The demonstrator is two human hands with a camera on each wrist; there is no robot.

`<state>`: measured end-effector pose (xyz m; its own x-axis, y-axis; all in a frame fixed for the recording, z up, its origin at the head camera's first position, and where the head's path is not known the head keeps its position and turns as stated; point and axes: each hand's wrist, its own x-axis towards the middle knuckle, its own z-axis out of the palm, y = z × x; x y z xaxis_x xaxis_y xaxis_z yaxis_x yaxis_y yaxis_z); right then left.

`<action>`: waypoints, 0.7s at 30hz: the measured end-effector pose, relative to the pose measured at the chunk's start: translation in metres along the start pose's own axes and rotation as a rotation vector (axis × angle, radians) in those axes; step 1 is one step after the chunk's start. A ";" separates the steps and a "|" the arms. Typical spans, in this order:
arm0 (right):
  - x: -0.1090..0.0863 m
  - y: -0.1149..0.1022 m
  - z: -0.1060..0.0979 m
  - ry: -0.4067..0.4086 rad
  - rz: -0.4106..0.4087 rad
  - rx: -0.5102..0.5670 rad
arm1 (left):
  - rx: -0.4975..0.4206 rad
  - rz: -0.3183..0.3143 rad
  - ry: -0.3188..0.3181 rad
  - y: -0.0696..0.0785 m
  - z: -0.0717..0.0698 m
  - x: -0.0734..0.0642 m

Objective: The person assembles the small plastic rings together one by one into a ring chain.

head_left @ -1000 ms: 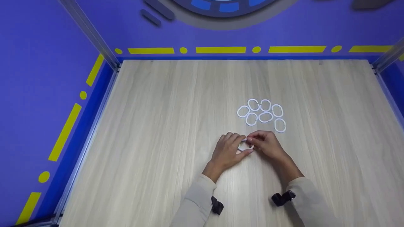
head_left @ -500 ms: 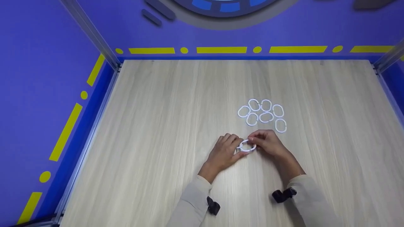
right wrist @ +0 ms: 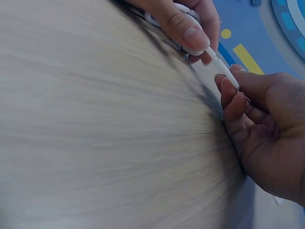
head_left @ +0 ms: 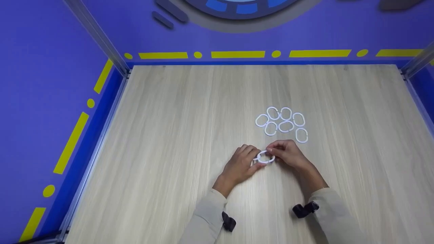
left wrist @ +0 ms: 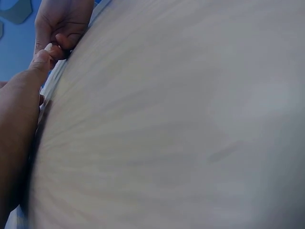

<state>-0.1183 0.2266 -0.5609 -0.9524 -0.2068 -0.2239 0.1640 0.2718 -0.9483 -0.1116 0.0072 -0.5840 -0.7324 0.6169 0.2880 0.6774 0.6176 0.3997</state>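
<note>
Between the hands, just above the wooden table, is a white oval split ring (head_left: 266, 162). My left hand (head_left: 239, 164) grips its left side, thumb below and fingers above. My right hand (head_left: 288, 154) pinches its right end between thumb and fingertips. Hooked with this ring on the left is another white ring (head_left: 255, 159), mostly covered by the left hand. In the right wrist view more white loops (right wrist: 151, 20) show behind the left thumb; how many cannot be told. The pinched ring (right wrist: 223, 69) appears edge-on there.
Several loose white split rings (head_left: 285, 126) lie flat in a cluster beyond the hands, some touching. The pale wooden table (head_left: 169, 135) meets a blue back wall (head_left: 305, 34) and a blue left wall (head_left: 44, 84) with yellow markings.
Since one second ago my left hand has drawn slightly left and down along the ring, so more of the ring and its link show. The last half second shows almost no movement.
</note>
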 end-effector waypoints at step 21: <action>-0.020 0.002 -0.035 0.291 -0.052 -0.125 | -0.056 -0.053 -0.001 0.000 0.002 0.000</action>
<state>-0.1078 0.2643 -0.5506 -0.9951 0.0491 -0.0855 0.0978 0.3847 -0.9178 -0.1113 0.0085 -0.5853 -0.7670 0.5847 0.2642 0.6328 0.6211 0.4624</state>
